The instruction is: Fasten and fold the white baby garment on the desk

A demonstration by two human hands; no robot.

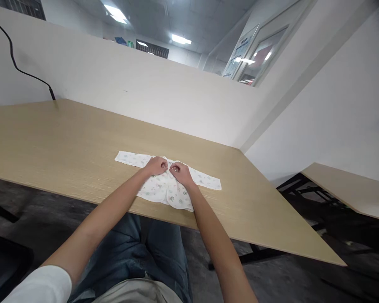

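Printed shirt (154, 188), where does it lie?

– It lies on the bench (82, 139), near the front edge, with both sleeves (208, 182) spread. Left hand (158, 165) and right hand (180, 173) each have the grip pinched on its upper front.

– What could go wrong?

– If the hands pull unevenly, I think the front may become crooked. If the right forearm (208, 219) drags the hem (180, 205), wrinkles may form.
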